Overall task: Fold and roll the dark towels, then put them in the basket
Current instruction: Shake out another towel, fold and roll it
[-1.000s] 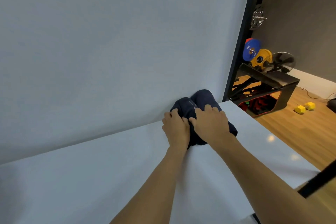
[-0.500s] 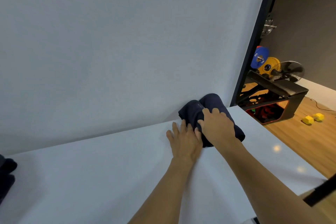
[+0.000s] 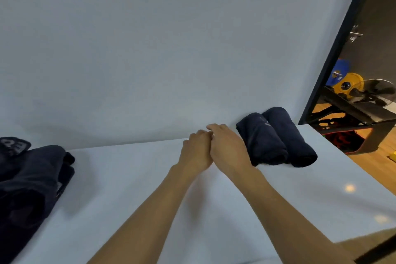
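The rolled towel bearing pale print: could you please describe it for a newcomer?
Look to the white table, far right corner. Two dark navy rolled towels lie there side by side; it is the left roll with pale print, unlike the plain right roll.

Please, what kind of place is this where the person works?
Probably a gym: a blue weight plate and a yellow weight plate by a black rack, over a wooden floor. The rolled towels lie on a white table.

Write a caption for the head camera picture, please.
Two rolled towels lie on the table; left hand and right hand empty beside them.
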A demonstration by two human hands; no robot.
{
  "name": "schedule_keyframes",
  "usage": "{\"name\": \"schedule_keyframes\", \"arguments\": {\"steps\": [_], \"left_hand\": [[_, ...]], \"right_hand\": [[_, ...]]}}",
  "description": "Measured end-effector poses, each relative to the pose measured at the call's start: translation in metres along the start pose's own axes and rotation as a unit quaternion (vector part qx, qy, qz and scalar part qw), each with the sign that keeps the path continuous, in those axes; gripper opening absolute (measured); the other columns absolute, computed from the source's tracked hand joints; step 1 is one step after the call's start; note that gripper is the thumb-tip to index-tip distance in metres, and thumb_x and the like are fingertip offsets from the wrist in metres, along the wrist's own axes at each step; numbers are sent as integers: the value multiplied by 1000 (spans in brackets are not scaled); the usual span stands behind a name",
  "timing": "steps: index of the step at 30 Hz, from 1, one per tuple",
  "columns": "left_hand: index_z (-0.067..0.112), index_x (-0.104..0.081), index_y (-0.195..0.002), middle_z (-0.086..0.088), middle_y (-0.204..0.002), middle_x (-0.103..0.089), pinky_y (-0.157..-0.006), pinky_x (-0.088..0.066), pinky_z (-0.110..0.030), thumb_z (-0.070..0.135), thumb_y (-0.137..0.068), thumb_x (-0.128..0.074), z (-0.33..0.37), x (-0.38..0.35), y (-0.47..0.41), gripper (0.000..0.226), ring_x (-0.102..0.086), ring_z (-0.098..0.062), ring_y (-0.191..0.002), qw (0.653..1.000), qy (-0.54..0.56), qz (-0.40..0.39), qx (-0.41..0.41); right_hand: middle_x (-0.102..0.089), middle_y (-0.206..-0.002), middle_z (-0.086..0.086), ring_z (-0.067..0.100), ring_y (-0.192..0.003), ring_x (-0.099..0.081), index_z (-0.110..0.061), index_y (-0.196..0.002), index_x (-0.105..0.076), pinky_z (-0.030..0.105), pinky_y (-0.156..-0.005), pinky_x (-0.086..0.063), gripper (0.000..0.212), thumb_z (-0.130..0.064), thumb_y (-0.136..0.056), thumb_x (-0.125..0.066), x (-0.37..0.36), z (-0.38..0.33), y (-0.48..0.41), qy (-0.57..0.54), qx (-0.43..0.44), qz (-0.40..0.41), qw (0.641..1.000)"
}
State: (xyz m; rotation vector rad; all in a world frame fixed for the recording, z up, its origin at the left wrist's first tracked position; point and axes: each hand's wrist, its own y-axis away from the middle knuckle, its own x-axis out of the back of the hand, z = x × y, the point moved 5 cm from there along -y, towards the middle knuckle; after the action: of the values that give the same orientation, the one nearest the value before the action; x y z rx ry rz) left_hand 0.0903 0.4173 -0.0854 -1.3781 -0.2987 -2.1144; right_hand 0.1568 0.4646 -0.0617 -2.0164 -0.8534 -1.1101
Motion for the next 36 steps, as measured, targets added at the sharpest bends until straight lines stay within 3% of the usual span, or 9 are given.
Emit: {"name": "schedule_keyframes", "arguments": {"steps": [3, 6, 13, 17, 19, 22, 25, 30, 36], "left_hand": [[15, -61, -105, -6, -97, -59, -79, -48, -40, 17, -89, -45, -55, 48, 40, 23, -58, -30, -94, 997, -68, 6, 28], [17, -60, -118, -6, -105, -61, -82, -40, -37, 16, -89, -44, -103, 91, 83, 33, -57, -29, -100, 986, -153, 4, 71], [22, -53, -127, -1, -122, -53, -89, -32, -36, 31, -92, -47, -198, 172, 195, 37, -46, -25, -112, 916, -373, 28, 144], [19, -53, -128, -1, -119, -50, -84, -40, -31, 34, -84, -65, -221, 183, 221, 48, -48, -22, -104, 952, -281, 32, 121], [19, -59, -124, -1, -112, -53, -79, -47, -34, 22, -88, -62, -224, 190, 226, 36, -51, -20, -101, 966, -226, 53, 114], [15, -66, -110, -2, -101, -58, -75, -48, -39, 17, -95, -51, -220, 199, 222, 20, -54, -20, -95, 961, -234, 112, 93], [10, -67, -101, -6, -91, -62, -71, -49, -43, 11, -94, -54, -207, 209, 208, 14, -57, -26, -87, 951, -234, 198, 38], [9, -56, -106, -9, -99, -62, -74, -46, -46, 15, -100, -43, -181, 236, 177, 16, -58, -31, -85, 939, -143, 308, 53], [15, -50, -107, -5, -98, -57, -69, -37, -35, 17, -99, -37, -161, 255, 140, 16, -54, -26, -82, 935, -90, 337, 59]], "right_hand": [[-54, -134, 2, 22, -118, -55, -20, -141, -45, 37, -97, -45, 46, -10, -98, -37, -26, -63, 10, -89, 42, -31, 995], [-55, -133, -2, 20, -118, -54, -22, -139, -47, 34, -96, -44, 43, -15, -97, -42, -52, -126, 19, -131, 99, -72, 984], [-57, -117, 3, 25, -102, -58, -23, -128, -50, 40, -84, -51, 39, -17, -90, -52, -113, -276, 58, -193, 214, -180, 940], [-51, -126, 4, 27, -107, -56, -20, -136, -42, 36, -84, -49, 51, -21, -88, -60, -129, -301, 63, -187, 202, -180, 944], [-51, -127, 5, 27, -109, -56, -16, -136, -41, 33, -84, -46, 53, -19, -88, -62, -131, -300, 61, -168, 194, -171, 951], [-59, -112, 6, 28, -99, -59, -13, -120, -53, 31, -75, -46, 32, -13, -89, -55, -127, -295, 57, -105, 202, -132, 965], [-64, -95, 6, 27, -83, -60, -10, -106, -60, 37, -69, -49, 20, -14, -93, -46, -107, -293, 49, -107, 205, -71, 970], [-63, -77, 3, 23, -70, -59, -9, -86, -60, 36, -62, -47, 24, -19, -98, -42, -55, -291, 21, -157, 173, -1, 972], [-53, -61, -2, 15, -58, -49, -16, -64, -52, 26, -54, -35, 38, -29, -99, -48, -8, -278, -6, -230, 149, 23, 961]]}}
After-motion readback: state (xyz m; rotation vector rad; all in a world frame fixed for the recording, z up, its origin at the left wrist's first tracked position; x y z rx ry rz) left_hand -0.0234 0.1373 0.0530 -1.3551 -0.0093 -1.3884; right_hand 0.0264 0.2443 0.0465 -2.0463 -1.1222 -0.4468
